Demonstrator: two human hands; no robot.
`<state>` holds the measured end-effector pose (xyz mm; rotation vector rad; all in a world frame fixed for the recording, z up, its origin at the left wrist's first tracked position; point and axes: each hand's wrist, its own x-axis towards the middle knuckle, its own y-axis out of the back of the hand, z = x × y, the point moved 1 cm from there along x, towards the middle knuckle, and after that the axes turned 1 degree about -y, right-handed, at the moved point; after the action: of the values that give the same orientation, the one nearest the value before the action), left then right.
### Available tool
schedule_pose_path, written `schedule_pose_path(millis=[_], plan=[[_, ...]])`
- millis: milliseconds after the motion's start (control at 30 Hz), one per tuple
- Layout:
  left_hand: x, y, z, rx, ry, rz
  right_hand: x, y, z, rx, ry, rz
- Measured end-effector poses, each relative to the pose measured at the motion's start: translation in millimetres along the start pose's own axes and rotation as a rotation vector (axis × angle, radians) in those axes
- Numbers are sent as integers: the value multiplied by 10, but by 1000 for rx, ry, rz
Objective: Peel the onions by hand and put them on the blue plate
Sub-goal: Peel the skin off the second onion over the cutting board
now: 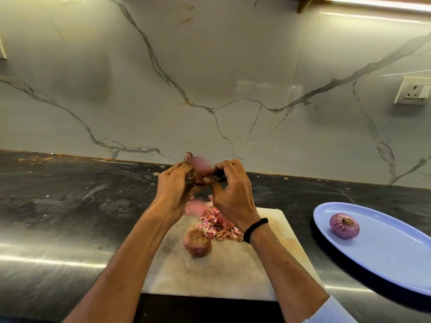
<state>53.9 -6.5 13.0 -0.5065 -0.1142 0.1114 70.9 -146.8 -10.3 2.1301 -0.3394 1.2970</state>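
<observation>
A red onion (201, 168) is held up above the far end of the white cutting board (233, 271). My left hand (173, 185) grips it from the left, thumb on top. My right hand (229, 190) pinches at the onion's right side with thumb and fingertips. A second onion (197, 243), still in brown skin, lies on the board. Pink peel scraps (215, 223) are heaped behind it. On the blue plate (391, 259) at the right lies one peeled purple onion (344, 226).
The board and plate sit on a dark, scuffed counter (70, 217). A marble backsplash (210, 78) rises behind it, with a wall socket (414, 90) at the far right. Crumbs lie along the counter's back edge at the left.
</observation>
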Motion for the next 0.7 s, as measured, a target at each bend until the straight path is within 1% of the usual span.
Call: schedule_pose_path(millis=[100, 167, 267, 333, 400, 600, 700], plan=[[0, 10, -4, 6, 21, 10, -14, 15, -32, 23, -5, 23], [4, 13, 7, 14, 29, 14, 4, 60, -52, 68, -52, 14], [3, 25, 9, 67, 22, 18, 27, 99, -26, 76, -109, -120], [19, 39, -10, 142, 19, 12, 16, 81, -13, 50, -86, -216], [28, 39, -23, 195, 17, 2, -3, 56, -14, 55, -58, -269], [1, 43, -10, 346, -25, -34, -14, 32, 9, 54, -29, -308], [-15, 38, -2, 344, -54, -13, -12, 23, 8, 75, -80, -242]])
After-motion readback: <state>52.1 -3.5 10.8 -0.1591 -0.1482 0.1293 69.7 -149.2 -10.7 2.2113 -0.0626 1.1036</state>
